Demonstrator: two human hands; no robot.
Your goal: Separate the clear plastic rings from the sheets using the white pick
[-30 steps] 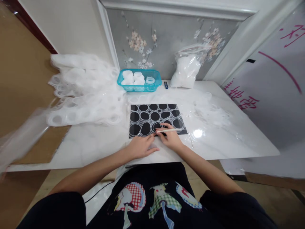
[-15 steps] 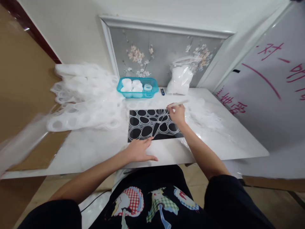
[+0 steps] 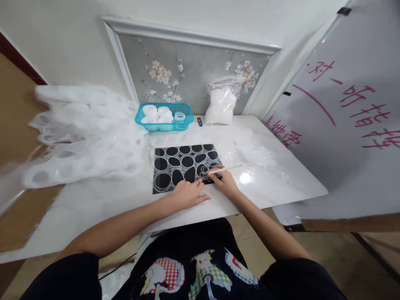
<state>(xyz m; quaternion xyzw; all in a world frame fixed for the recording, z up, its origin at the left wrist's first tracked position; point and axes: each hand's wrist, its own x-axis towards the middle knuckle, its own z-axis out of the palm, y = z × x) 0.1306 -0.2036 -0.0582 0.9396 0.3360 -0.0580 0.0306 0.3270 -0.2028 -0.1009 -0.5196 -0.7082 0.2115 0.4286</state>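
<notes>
In front of me a black rectangular sheet (image 3: 162, 181) lies on the white table, covered by a pale lattice of rings around black ovals. My left hand (image 3: 186, 194) rests at its near edge, fingers stretched out and thumb apart, fingertips on the sheet. Close beside those fingertips, my right hand (image 3: 225, 182) is closed on a slim white stick-like tool (image 3: 230, 167), which points out to the right. Thin pale loops (image 3: 203, 170) show at its fingertips over the sheet's near right part; I cannot tell whether they are pinched.
Behind stands a blue basket (image 3: 143, 126) of white round pieces, with small dark snips (image 3: 199, 121) beside it. A clear bag (image 3: 220, 102) of white material leans at the wall. Piled ring-holed strips (image 3: 84, 121) fill the left; translucent scraps (image 3: 258, 152) lie right. A whiteboard (image 3: 312, 171) borders the right.
My right hand has come from the sheet's far right area down to its near edge, beside my left hand. The stretched pale lattice now lies flatter. The view has shifted right.
</notes>
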